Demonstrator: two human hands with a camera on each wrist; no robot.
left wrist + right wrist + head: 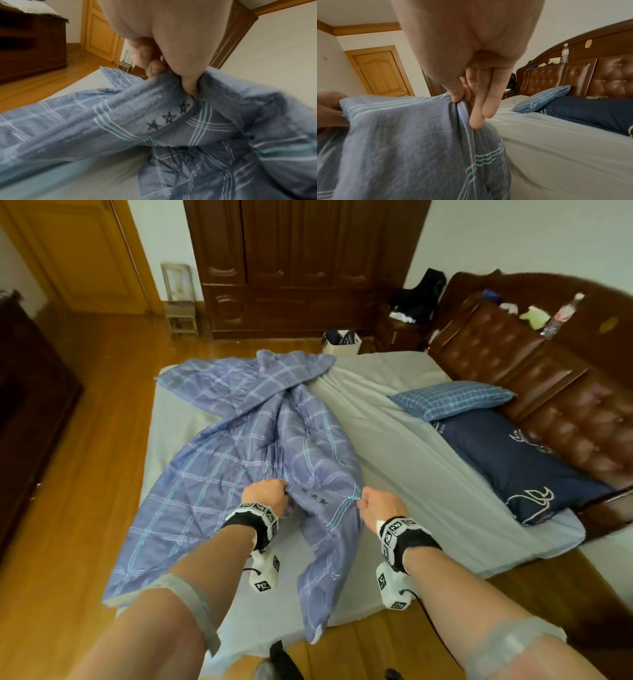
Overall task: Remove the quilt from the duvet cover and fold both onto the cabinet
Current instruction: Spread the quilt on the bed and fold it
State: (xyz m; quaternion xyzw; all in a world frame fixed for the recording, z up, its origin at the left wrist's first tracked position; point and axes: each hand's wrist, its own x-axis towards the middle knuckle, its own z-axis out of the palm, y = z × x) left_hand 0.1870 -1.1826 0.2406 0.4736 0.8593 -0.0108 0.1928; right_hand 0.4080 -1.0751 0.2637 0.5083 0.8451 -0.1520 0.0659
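While both hands, left and right, pinch the cover, I'd spread that edge apart to find the opening.

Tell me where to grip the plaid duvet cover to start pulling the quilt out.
Grip the duvet cover at its near edge by the printed stars, coming from the foot side, as the left hand and right hand do: that hem looks open there.
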